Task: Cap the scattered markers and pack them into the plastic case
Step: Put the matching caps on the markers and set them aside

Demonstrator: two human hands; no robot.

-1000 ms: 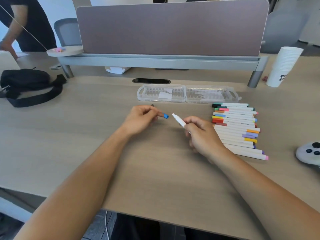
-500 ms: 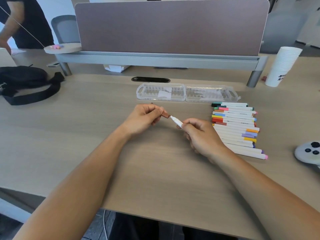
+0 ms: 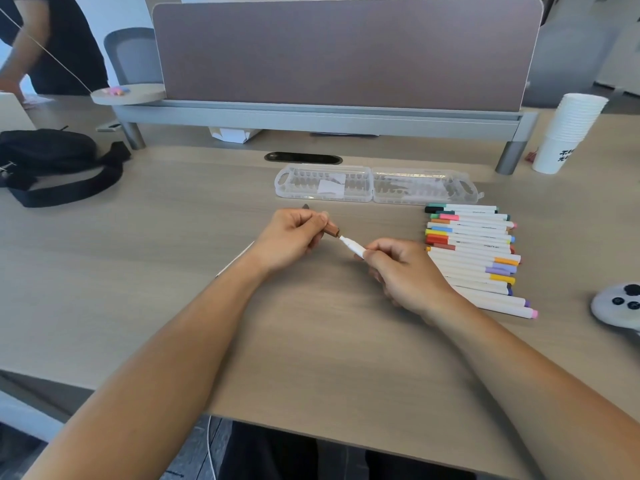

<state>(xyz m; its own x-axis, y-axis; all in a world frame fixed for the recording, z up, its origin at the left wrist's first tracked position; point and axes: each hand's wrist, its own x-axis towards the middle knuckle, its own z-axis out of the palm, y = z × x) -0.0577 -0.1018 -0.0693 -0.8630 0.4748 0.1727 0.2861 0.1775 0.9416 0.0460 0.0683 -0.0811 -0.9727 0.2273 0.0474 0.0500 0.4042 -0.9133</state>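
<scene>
Two hands meet over the middle of the desk (image 3: 138,265). The left hand (image 3: 294,237) pinches a brown cap (image 3: 334,232) between thumb and curled fingers, with the cap's end pointing right. The right hand (image 3: 405,271) is curled around a white marker (image 3: 353,247), and only the front part of the barrel sticks out past the fingers. The marker's narrow end meets the end of the cap. Whether it has gone inside cannot be told.

Just right of the right hand, a row of markers (image 3: 471,251) lies flat on the desk, side by side and touching, each running left to right. Some have their coloured ends to the left and others to the right. The right wrist hides part of the near end of the row.

Beyond the hands and the row, toward the far edge, the plastic case (image 3: 375,184) lies opened flat, its two clear halves side by side. A dark cable slot (image 3: 303,158) sits just behind it, and a divider screen (image 3: 346,53) stands along the far edge.

A black bag (image 3: 52,161) rests by the left edge. A stack of paper cups (image 3: 568,133) stands at the far right corner, and a grey controller (image 3: 616,306) lies at the right edge, cut off by the frame.
</scene>
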